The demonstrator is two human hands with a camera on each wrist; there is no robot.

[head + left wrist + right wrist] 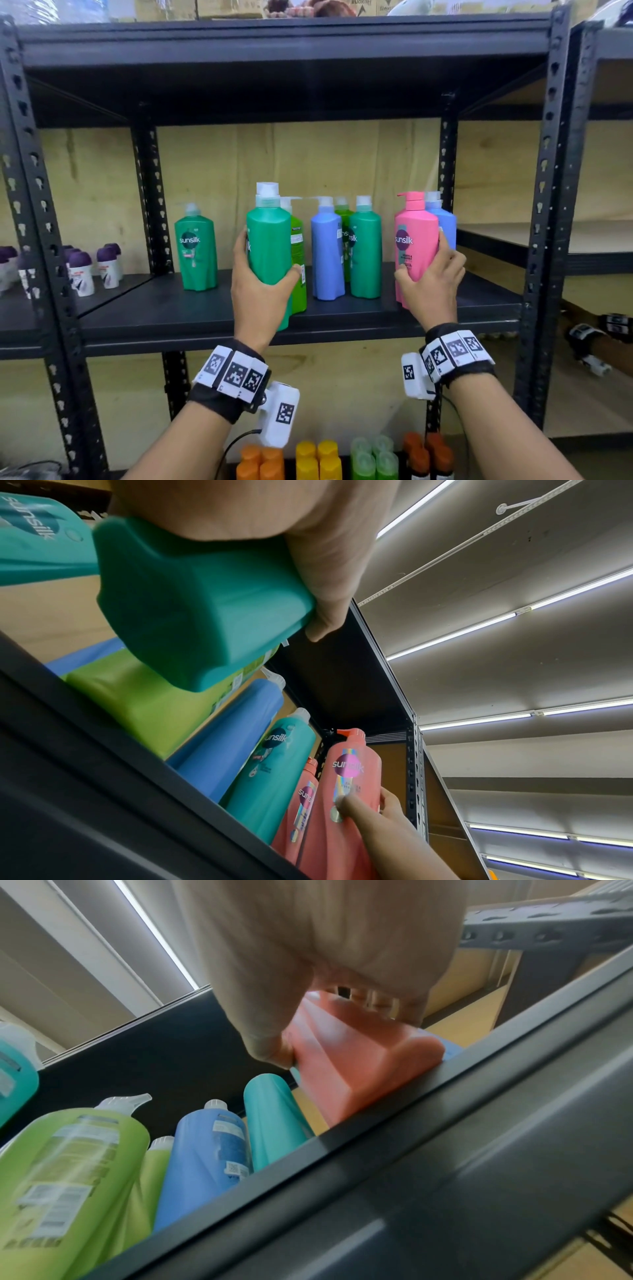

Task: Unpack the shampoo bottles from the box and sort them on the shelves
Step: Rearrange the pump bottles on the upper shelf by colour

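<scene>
Plywood back wall [212,164]; second rack [603,246] right; ceiling strip lights [479,628] lit.

"sunsilk" on pink bottle [415,246] and green bottle [196,246] labels.

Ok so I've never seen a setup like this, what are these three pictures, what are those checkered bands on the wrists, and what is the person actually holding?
No machine here: a person works with bare hands, wearing one camera on the head and one on each wrist. The checkered bands are the wrist straps that carry those cameras. The big picture is the head view, looking at a black metal shelf. The other two look up along each hand from below. The left hand grips a teal-green shampoo bottle, its base lifted off the shelf. The right hand grips a pink bottle at the shelf's front edge. Standing on the shelf are more bottles: teal-green, lime-green and blue. A second pink bottle shows only in the left wrist view.
</scene>
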